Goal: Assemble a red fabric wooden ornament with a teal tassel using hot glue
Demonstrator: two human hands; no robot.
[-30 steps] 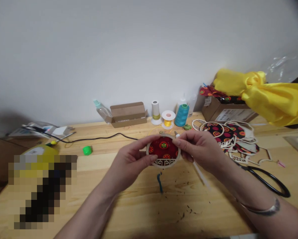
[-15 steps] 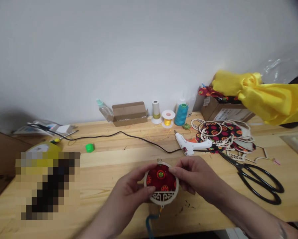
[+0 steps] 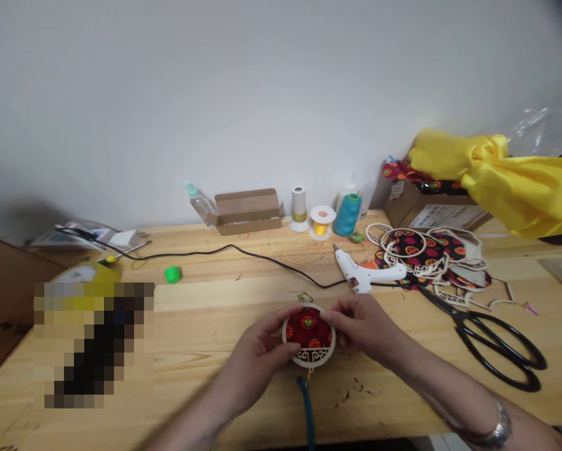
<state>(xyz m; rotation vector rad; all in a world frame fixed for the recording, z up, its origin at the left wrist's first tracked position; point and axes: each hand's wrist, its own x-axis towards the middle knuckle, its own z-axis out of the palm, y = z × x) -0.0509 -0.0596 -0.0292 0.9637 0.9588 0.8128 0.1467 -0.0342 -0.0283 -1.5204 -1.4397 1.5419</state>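
Observation:
Between my two hands is a round ornament, a pale cut-out frame around dark red patterned fabric, with fretwork across its lower part. My left hand pinches its left edge, thumb across the front. The thumb and fingers of my right hand grip the upper right edge. A blue tassel hangs from the ornament's bottom, and a thin cord loop sticks out at its top. Beyond my right hand lies a white glue gun on its side.
Black-handled scissors lie at right, near a pile of fabric pieces and frames. A black cable crosses the table. Thread spools, an open cardboard box and a spray bottle line the wall. A green cap is at left.
Both hands keep their hold on the ornament. The tassel has swung from a bent shape to hanging straighter. The view has shifted slightly, and the cord loop shows more.

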